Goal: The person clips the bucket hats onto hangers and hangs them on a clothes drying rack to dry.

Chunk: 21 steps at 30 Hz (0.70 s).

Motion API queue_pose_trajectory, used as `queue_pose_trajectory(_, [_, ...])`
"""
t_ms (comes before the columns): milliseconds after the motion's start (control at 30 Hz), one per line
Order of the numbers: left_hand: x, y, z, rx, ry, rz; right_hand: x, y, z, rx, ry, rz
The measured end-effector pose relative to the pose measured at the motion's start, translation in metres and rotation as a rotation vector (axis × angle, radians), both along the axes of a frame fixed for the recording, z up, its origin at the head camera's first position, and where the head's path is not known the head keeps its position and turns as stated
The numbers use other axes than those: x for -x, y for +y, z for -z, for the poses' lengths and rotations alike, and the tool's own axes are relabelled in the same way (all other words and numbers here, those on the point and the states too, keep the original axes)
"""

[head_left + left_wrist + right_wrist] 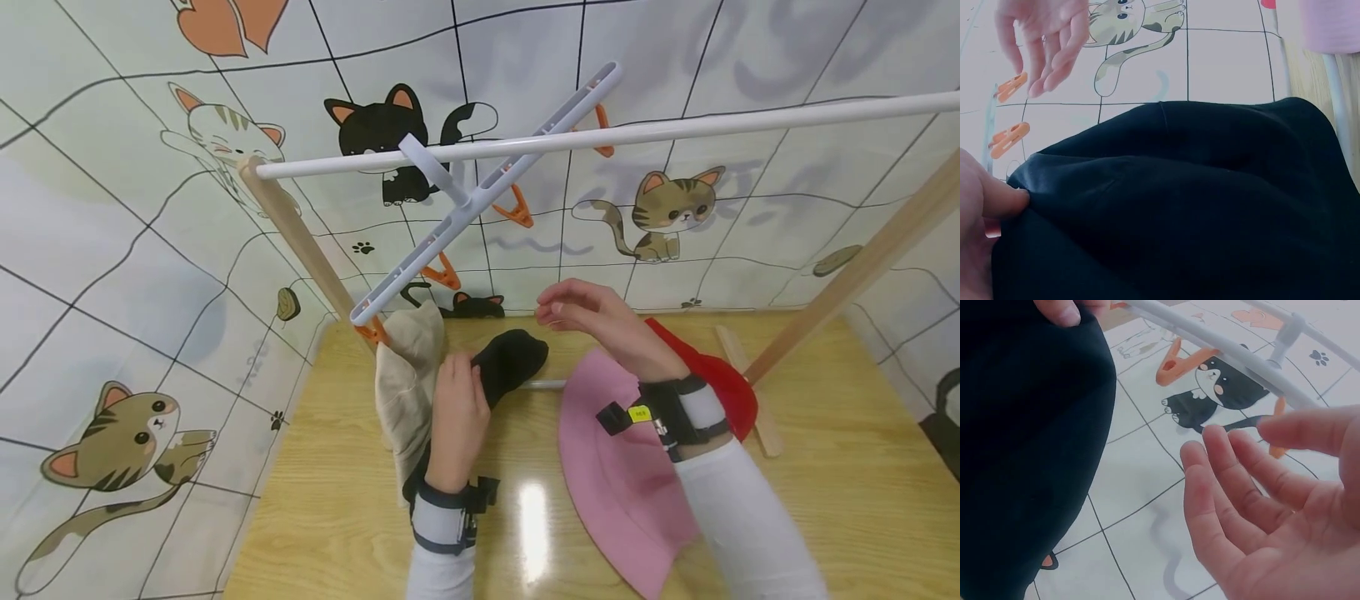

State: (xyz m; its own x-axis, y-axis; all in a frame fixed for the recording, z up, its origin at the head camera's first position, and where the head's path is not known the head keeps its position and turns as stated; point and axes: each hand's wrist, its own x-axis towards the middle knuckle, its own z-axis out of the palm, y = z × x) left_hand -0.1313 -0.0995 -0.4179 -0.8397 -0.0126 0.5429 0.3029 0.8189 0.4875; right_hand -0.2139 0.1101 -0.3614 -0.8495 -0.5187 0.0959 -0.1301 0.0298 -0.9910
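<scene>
The left hand (459, 408) pinches the edge of a black cloth (517, 358), thumb on its near face, as the left wrist view shows. In the head view the cloth shows on both sides of that hand, bulging out at 1 o'clock and peeping from beneath it at 7 o'clock. The right hand (592, 321) is at 2 o'clock from the left, apart from the cloth, its fingers loosely bent and parted from the thumb, with nothing between them.

At 9 o'clock from the left hand, just beside it, a beige cloth (405, 392) hangs with its top at the lowest orange clip (372, 332). That clip is at the 7 o'clock end of a grey hanger (491, 187), which slants up to 1 o'clock and carries three more orange clips along its length. The hanger's hook goes over a white rail (675, 129), which meets a wooden post (300, 233) at its 9 o'clock end.

A pink hat (611, 475) lies on the surface (322, 517), between 3 and 4 o'clock from the left hand. A red hat (738, 400) is at 4 o'clock from the right hand, partly hidden by that arm. Cartoon cats cover the wall (540, 275) at 12 o'clock.
</scene>
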Motion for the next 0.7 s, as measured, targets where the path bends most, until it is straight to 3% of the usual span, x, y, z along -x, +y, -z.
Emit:
queue_pose_trajectory(300, [-0.003, -0.008, -0.003, 0.013, 0.009, 0.012, 0.012, -0.02, -0.016, -0.08, 0.02, -0.044])
queue_pose_trajectory(500, [-0.006, -0.012, -0.008, 0.054, 0.033, 0.027, 0.022, -0.037, -0.029, -0.144, 0.104, -0.053])
queue_pose_trajectory(700, [-0.008, -0.015, -0.01, 0.085, 0.031, -0.017, 0.03, -0.056, -0.04, -0.163, 0.169, -0.077])
